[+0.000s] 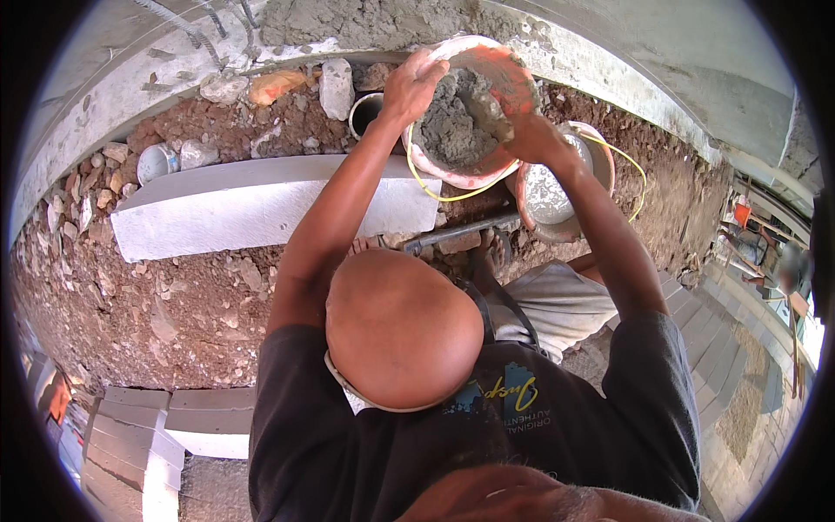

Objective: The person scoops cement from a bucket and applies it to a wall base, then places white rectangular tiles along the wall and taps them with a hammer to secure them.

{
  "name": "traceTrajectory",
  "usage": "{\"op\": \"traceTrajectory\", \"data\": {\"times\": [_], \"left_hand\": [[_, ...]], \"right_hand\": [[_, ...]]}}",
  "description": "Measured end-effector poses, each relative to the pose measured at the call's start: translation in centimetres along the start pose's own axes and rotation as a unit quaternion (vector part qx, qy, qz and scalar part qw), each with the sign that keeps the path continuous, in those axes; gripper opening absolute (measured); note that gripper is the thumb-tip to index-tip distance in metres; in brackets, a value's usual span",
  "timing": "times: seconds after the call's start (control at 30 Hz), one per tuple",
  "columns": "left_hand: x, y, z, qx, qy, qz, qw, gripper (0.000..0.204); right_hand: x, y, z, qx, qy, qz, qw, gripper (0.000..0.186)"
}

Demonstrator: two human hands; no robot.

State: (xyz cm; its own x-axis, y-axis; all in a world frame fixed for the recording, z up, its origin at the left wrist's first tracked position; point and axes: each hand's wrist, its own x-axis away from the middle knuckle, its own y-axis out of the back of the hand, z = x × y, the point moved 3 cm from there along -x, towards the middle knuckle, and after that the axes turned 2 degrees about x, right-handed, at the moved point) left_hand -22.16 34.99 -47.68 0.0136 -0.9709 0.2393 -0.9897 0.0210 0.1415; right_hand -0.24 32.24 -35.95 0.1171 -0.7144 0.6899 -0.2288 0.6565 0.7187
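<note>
A reddish bucket (442,167) with a pale, mortar-smeared rim leans toward me, and a lump of wet grey mortar (448,122) lies inside it. My left hand (416,85) is closed on the bucket's upper left rim, thumb on the inner side. At the opposite side of the mouth, my right hand (532,139) is closed beside the mortar; its fingers are partly hidden, and what it grips cannot be made out. The bucket's yellow handle (419,178) hangs down along its near side. Just under my right wrist stands a second bucket (522,198) containing wet grey slurry (546,196).
A long pale block (261,204) lies to the left, near a dark pipe opening (365,113) and a white cup (157,162). Stones and brown soil surround it. A concrete ledge (600,78) runs behind, with steel bars (178,22) at far left. Another person (790,270) is at far right.
</note>
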Motion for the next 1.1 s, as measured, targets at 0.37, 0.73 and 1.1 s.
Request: {"op": "traceTrajectory", "data": {"times": [0.37, 0.73, 1.1], "left_hand": [[-0.1, -0.5, 0.1, 0.048, 0.000, -0.041, 0.998, 0.052], [-1.4, -0.2, 1.1, 0.174, 0.020, -0.029, 0.984, 0.066], [-2.6, 0.6, 4.2, 0.167, 0.092, -0.032, 0.981, 0.092]], "right_hand": [[1.1, -4.0, 4.9, -0.302, -0.036, 0.197, 0.932, 0.063], [7.3, -2.7, 2.7, -0.573, -0.052, 0.174, 0.799, 0.062], [5.3, 0.5, -12.1, -0.601, -0.021, 0.032, 0.798, 0.044]]}}
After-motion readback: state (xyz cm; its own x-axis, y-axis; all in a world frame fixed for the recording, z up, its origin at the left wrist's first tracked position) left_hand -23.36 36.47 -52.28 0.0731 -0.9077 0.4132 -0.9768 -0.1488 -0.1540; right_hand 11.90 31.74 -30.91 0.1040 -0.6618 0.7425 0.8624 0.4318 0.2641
